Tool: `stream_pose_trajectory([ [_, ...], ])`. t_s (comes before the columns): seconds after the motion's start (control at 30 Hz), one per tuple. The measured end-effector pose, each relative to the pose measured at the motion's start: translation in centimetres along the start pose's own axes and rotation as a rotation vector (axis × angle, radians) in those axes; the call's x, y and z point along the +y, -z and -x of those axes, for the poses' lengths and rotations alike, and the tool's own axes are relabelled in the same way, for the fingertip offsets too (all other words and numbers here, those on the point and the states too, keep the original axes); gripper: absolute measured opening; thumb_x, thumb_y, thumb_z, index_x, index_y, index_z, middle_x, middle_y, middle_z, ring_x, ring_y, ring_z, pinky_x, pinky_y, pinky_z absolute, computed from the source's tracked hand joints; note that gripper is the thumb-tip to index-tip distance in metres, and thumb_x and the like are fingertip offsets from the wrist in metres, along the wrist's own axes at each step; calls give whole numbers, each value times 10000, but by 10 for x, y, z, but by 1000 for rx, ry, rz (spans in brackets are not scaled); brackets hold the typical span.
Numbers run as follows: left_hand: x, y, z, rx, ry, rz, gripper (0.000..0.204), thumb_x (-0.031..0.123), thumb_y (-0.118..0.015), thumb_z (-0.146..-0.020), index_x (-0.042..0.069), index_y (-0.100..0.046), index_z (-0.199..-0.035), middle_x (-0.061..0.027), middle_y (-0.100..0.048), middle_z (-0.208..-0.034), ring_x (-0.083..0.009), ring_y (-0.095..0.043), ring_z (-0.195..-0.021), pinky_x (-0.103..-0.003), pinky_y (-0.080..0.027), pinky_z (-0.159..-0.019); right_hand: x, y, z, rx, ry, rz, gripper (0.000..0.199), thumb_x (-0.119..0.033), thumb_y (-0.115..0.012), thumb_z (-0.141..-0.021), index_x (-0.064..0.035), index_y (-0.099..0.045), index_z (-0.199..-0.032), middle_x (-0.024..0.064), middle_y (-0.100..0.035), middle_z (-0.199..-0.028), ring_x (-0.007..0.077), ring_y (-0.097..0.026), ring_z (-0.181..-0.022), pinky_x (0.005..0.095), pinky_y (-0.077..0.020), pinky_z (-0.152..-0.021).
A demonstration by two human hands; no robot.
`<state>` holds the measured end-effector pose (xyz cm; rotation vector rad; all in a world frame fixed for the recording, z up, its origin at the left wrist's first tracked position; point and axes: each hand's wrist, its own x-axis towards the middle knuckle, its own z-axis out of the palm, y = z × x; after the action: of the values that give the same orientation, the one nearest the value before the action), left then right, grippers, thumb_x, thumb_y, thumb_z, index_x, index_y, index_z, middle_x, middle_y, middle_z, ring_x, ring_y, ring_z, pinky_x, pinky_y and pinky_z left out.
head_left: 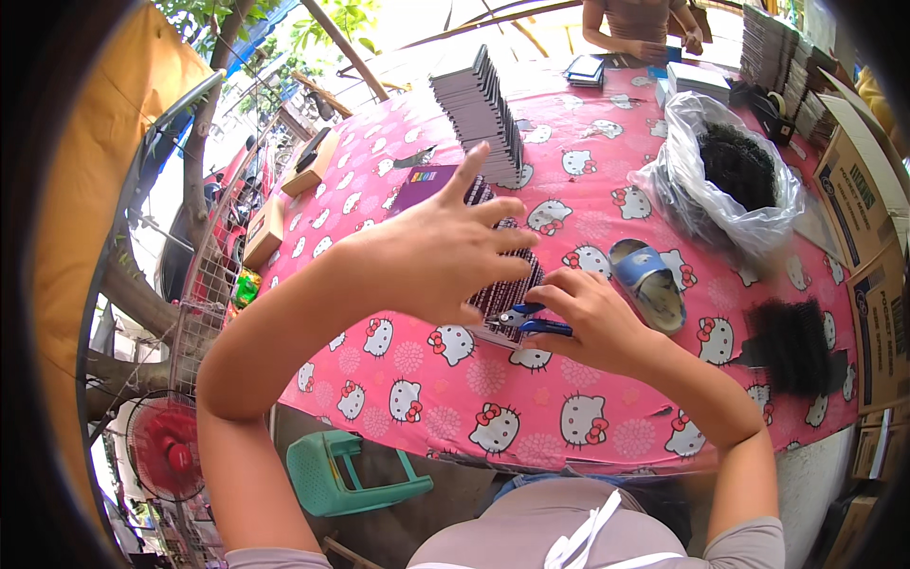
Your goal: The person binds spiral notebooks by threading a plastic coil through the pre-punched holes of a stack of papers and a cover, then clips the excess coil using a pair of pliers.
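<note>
While steadying a dark card row (502, 284) with splayed left hand (445, 251), right hand (588, 318) fingers gripping blue-handled pliers (536, 322) near blue sandal (649, 282).

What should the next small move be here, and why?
Probably lower the left hand flat onto the dark card row: it hovers spread above them while the right hand holds blue-handled pliers at the row's near end.

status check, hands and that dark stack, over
Left hand spread flat on the dark card stack. Right hand shut on blue-handled pliers at its edge. Blue sandal beside, apart.
</note>
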<state>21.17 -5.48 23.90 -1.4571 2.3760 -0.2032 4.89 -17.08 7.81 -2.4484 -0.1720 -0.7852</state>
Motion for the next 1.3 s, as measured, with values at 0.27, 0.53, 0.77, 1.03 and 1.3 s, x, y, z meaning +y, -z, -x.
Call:
stream_pose_trajectory([
  [0.27,13,-1,-5,-453,-34,-269,370,173,-578,-833,144,-618,-1200,28,-549,-1319,-181,-399,-1313,-555,-161,-1136,10,-13,-2,112,77,127,482,-399,-717,-760,-95,-580,-1109,90,-554,-1042,268,-549,-943,425,-402,-817],
  [0.53,13,-2,-2,-459,2,-237,328,155,-583,-816,127,-657,-1134,22,-600,-1255,-174,-422,-1289,-513,-186,-1137,12,-14,-15,81,70,4,397,-371,-735,-765,-80,-633,-1014,98,-583,-953,256,-593,-855,399,-461,-745],
  [0.77,18,-9,-10,-458,41,-205,335,151,-603,-800,137,-659,-1130,33,-605,-1215,-180,-442,-1243,-522,-165,-1138,17,9,-37,-599,-901,-946,440,-412,-721,-799,17,-678,-889,174,-678,-832,246,-677,-795,344,-525,-692],
  [1.03,18,-14,-14,-532,53,-239,257,144,-618,-780,138,-689,-1027,63,-612,-1186,-169,-442,-1210,-544,-130,-1150,8,-3,-5,-7,12,127,469,-365,-735,-744,-58,-582,-1064,118,-554,-1008,291,-551,-971,426,-418,-842],
  [1.3,21,-8,-14,-472,44,-251,188,138,-617,-767,128,-713,-929,54,-638,-1126,-172,-462,-1182,-552,-134,-1150,6,6,-30,-317,-261,-326,394,-372,-735,-763,-14,-652,-906,122,-628,-784,279,-634,-734,420,-488,-655],
])
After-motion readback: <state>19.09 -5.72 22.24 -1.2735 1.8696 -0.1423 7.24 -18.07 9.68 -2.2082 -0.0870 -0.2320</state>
